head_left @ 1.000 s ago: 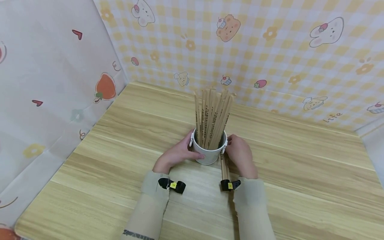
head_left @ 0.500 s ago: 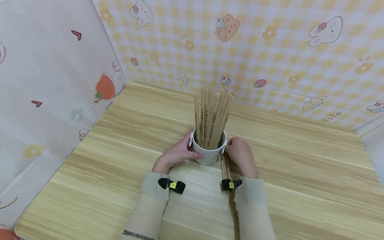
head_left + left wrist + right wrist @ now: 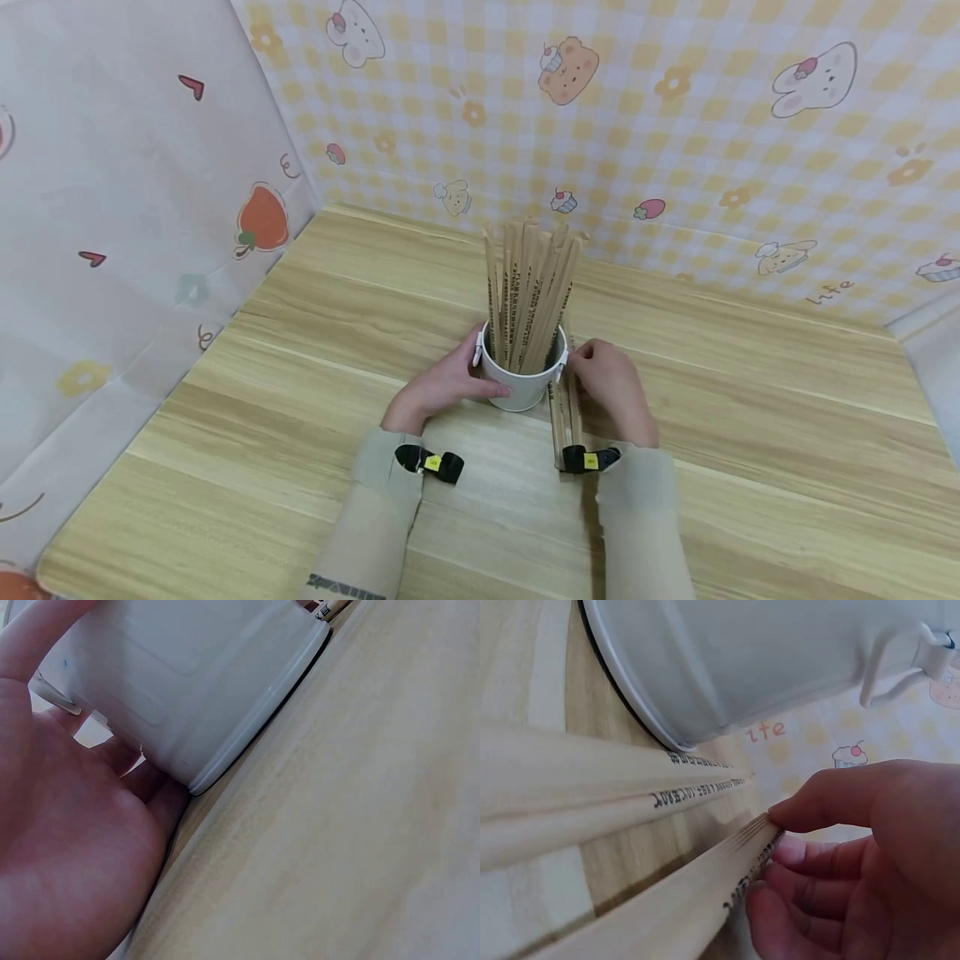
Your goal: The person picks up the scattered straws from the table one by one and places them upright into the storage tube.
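A small white metal bucket stands upright on the wooden table, with several paper-wrapped straws leaning in it. My left hand holds its left side, thumb in front and fingers behind, as the left wrist view shows on the bucket wall. Beside the bucket's right side, my right hand pinches one paper-wrapped straw between thumb and fingers, its near end tilted toward the camera. Other wrapped straws with black print lie on the table between that straw and the bucket.
The wooden table reaches back to a yellow-checked wall covering. A white patterned covering borders its left side. Small handles stick out from the bucket's sides.
My right hand has shifted slightly right, and a straw in its fingers has come apart from the others beside the bucket. My left hand and the bucket stay in place.
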`<state>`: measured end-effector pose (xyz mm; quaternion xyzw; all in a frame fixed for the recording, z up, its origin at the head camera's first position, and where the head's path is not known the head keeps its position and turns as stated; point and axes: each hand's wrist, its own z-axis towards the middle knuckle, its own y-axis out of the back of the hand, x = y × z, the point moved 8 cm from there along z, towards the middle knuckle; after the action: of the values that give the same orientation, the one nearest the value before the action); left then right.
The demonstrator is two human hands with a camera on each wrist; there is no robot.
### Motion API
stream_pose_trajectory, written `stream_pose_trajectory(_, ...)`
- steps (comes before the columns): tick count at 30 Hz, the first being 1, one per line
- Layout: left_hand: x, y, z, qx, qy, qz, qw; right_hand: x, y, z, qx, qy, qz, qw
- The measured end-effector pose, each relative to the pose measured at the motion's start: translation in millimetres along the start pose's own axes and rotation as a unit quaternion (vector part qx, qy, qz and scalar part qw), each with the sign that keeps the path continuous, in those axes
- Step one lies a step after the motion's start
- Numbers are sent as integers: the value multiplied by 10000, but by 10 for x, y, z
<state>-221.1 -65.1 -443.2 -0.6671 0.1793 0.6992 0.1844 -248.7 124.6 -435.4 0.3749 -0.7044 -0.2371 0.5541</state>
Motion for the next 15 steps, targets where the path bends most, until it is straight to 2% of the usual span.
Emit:
stream_pose_trajectory(7,18,12,-2,-53,60,5,10000,7,129,-8,-441,82,280,9986)
stream_pose_trajectory(15,10,7,-6,-2,9,-35,10000,46,277,-33,-1004,162,751,9920)
